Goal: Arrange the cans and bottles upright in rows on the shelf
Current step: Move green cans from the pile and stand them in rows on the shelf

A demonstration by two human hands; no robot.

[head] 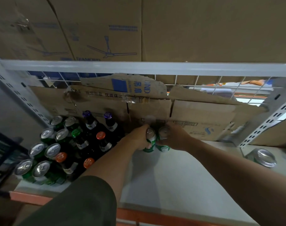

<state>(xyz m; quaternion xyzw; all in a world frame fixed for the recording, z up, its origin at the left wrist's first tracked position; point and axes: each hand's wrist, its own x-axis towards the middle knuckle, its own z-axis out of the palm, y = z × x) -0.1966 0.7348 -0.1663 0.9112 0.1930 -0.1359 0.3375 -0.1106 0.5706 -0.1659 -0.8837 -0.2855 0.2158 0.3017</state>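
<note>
Far left, a dark crate (2, 152) sits off the shelf end, cut by the frame. Next, on the left end of the pale shelf (179, 180), eight green cans (52, 150) stand upright in two columns, silver tops up, packed close. Just right of them, six dark bottles (104, 145) stand upright, also in two columns: two purple caps at the back, a green and an orange cap in the middle, two orange caps in front. Your left arm, in a dark green sleeve, runs in beside the bottles.

Your left grip (139, 139) is wrapped round a green can (150, 136), fingers curled on its side, can upright. Can't tell if its base touches the shelf. Touching it on the right, your right grip (175, 139) is clenched round a second green can (163, 132), also upright. Both cans are mid-shelf near the back, just in front of the flattened cardboard (204, 115) lining the rear. It's a bit blurred there.

Well apart to the right, a lone can (264, 158) stands on the shelf near the right post (272, 116), top up. Cardboard boxes (106, 38) sit on the upper level, one printed with a ceiling fan. An orange rail (33, 199) runs along the front edge.
</note>
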